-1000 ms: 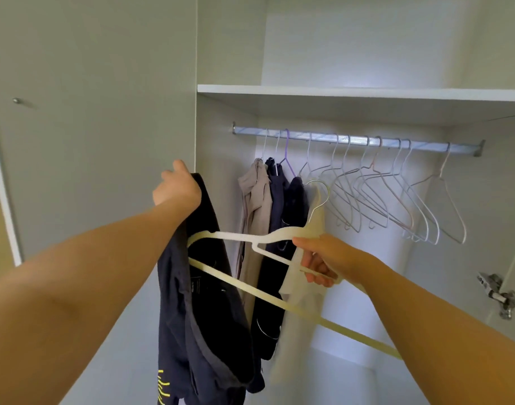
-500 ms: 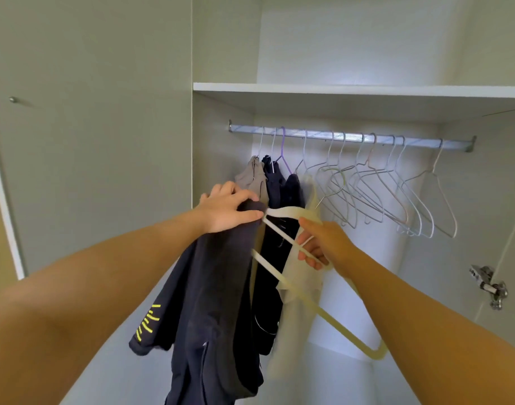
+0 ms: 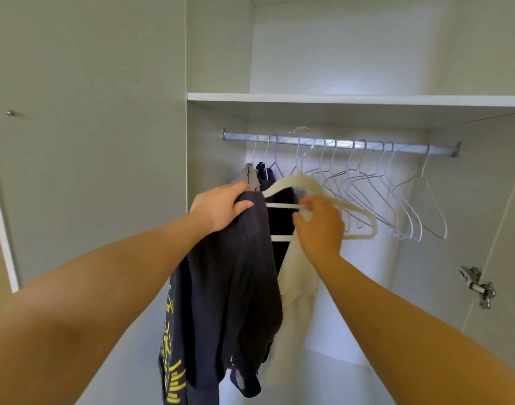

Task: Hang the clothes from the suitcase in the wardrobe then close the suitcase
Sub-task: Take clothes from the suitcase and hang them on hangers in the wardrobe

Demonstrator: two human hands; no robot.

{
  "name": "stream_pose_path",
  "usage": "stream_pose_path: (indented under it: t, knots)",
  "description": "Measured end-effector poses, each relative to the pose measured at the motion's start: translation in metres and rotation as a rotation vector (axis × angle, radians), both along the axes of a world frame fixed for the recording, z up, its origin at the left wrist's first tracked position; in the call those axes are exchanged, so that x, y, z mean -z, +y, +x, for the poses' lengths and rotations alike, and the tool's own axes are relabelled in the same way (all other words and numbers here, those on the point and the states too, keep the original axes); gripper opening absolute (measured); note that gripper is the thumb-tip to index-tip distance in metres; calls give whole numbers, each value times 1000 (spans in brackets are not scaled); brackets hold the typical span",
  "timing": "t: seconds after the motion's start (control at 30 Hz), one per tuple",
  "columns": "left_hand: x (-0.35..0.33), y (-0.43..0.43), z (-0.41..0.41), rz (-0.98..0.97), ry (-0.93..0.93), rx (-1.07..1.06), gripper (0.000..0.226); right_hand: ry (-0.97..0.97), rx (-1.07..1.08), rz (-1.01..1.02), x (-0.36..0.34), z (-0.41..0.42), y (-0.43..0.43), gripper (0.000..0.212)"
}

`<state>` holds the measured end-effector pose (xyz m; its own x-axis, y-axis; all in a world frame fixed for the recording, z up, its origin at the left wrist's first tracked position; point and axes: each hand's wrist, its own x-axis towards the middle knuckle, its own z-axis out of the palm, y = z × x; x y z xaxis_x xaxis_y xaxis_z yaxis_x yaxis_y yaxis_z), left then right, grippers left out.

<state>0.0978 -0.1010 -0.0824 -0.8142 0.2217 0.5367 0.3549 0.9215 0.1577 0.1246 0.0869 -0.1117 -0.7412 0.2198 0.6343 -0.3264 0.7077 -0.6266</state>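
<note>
My left hand (image 3: 221,206) grips the top of a dark navy garment (image 3: 230,287) with yellow print, which hangs down in front of the open wardrobe. My right hand (image 3: 320,226) holds a cream hanger (image 3: 347,204) by its bars, and the hanger's metal hook (image 3: 304,133) is up at the silver rail (image 3: 341,144). On the rail's left end hang a beige garment (image 3: 249,173), a dark garment (image 3: 279,217) and a cream garment (image 3: 297,276). The suitcase is out of view.
Several bare wire hangers (image 3: 396,197) fill the rail's right part. A white shelf (image 3: 355,99) runs above the rail. A closed door with a small knob (image 3: 9,113) stands on the left. A door hinge (image 3: 478,286) juts out at the right.
My right hand has swung the cream hanger upright and lifted its hook to the rail. My left hand has carried the navy garment right and up, close to the hanger.
</note>
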Motion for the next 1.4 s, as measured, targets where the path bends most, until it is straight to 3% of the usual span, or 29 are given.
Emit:
stream_pose_path:
  t: [0.13, 0.23, 0.33, 0.47, 0.53, 0.6, 0.67, 0.73, 0.8, 0.9, 0.97, 1.03, 1.17, 1.3, 1.4]
  knots:
    - [-9, 5, 2, 59, 36, 11, 29, -324, -336, -105, 13, -2, -23, 55]
    - [-13, 0, 5, 107, 48, -4, 29, -304, -412, -130, 18, -2, -24, 41]
    - [-13, -10, 7, 158, 42, -62, 31, -324, -546, -322, 13, -1, -22, 22]
    - [-14, -15, 9, 270, 51, -103, 32, -459, -744, -509, 12, 1, -32, 30]
    - [-19, -20, 9, 328, 62, -113, 34, -581, -735, -365, 17, 4, -32, 31]
    - [-26, -25, 11, 375, 80, -111, 34, -762, -705, -110, 26, 8, -25, 47]
    - [-33, -33, 13, 377, 102, -113, 34, -991, -695, -9, 36, 11, -15, 57]
    - [-39, -44, 17, 379, 124, -131, 35, -1202, -690, 66, 40, 18, -10, 58]
    - [-44, -55, 18, 420, 144, -152, 36, -1312, -662, 273, 39, 24, -7, 54]
    - [-53, -67, 22, 488, 179, -181, 37, -1330, -615, 693, 40, 28, -6, 43]
    - [-59, -75, 24, 514, 210, -204, 37, -1289, -588, 843, 46, 25, -2, 39]
    - [-64, -81, 26, 530, 228, -217, 37, -1239, -589, 763, 53, 20, 1, 45]
    - [-65, -76, 26, 473, 221, -209, 36, -1090, -692, 308, 49, 16, -21, 67]
    - [-58, -64, 23, 420, 206, -181, 35, -1052, -707, 325, 47, 5, -50, 73]
    - [-54, -64, 23, 426, 199, -165, 35, -1086, -598, 288, 53, -1, -53, 53]
